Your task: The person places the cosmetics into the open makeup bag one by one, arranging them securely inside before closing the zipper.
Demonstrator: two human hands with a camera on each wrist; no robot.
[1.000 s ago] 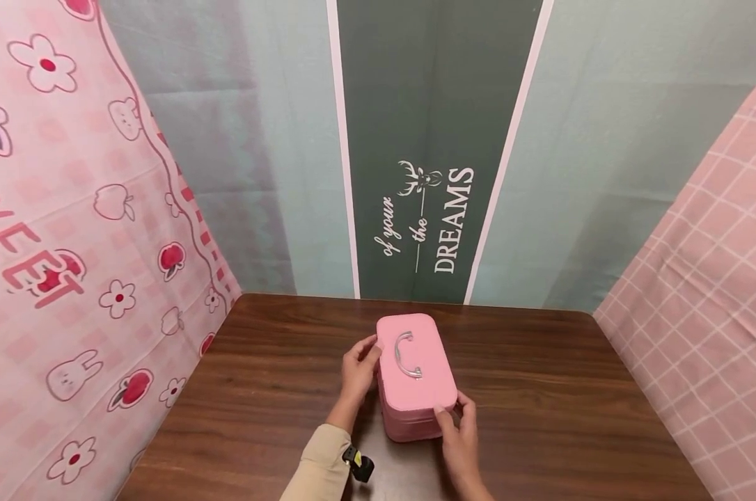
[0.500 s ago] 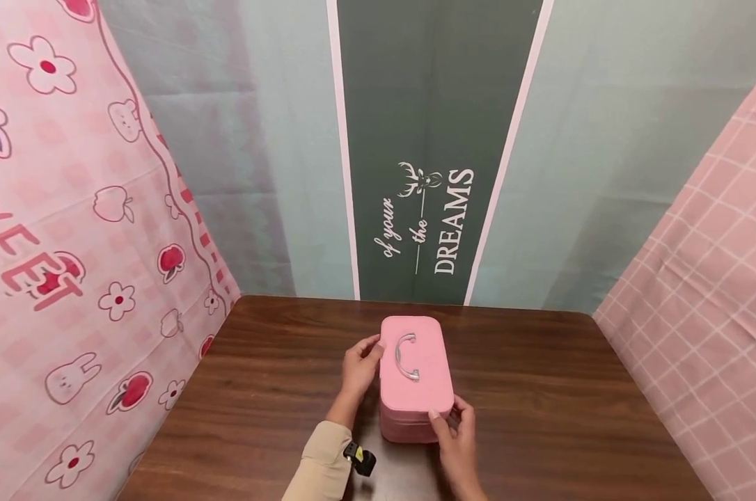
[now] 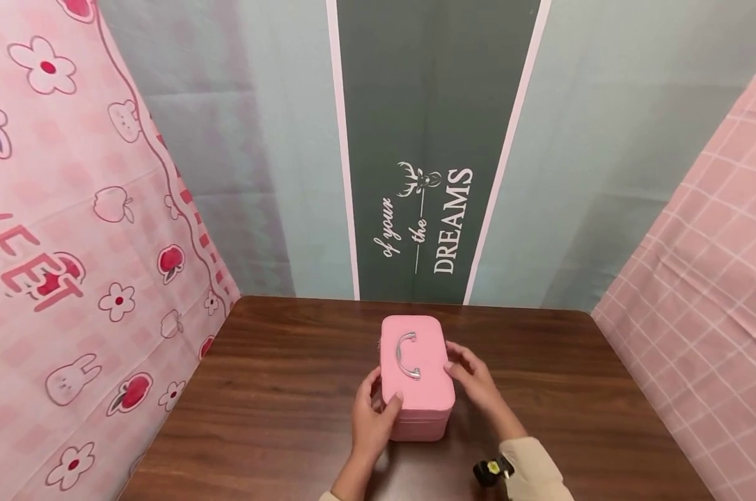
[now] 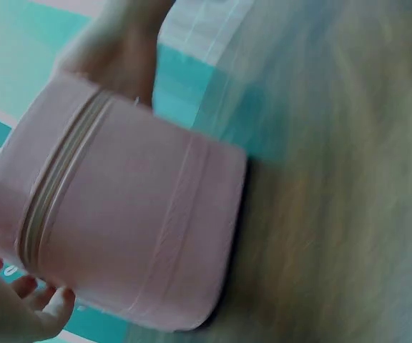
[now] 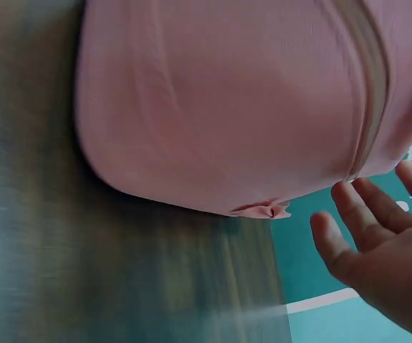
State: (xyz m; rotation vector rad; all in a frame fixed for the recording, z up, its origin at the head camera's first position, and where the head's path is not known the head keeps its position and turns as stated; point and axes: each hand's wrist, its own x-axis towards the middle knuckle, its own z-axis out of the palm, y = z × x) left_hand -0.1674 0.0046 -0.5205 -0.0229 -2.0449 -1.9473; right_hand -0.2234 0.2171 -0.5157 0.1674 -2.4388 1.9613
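Observation:
A pink zippered cosmetic case (image 3: 424,396) stands on the wooden table, its lid closed. On top is a silver handle (image 3: 406,356). My left hand (image 3: 372,421) grips the near left corner, thumb on the lid, fingers around the side. From the right, my right hand (image 3: 475,379) touches the case with its thumb at the lid's edge. In the right wrist view its fingers (image 5: 367,218) are spread, tips beside the zipper (image 5: 374,93). The left wrist view shows the zipper band (image 4: 56,179) near the curled left fingers (image 4: 52,307). A small pink fabric tab (image 5: 263,209) sticks out from the case.
The brown wooden table (image 3: 278,390) extends around the case. Behind it hangs a green and blue-grey curtain (image 3: 284,174) with white lettering. Pink patterned cloths (image 3: 716,264) close off both sides. A dark strap (image 3: 493,470) sits by the right sleeve.
My left hand has shifted from the left side to the near left corner. My right hand has moved from the near right corner to farther along the right side. The case has turned slightly.

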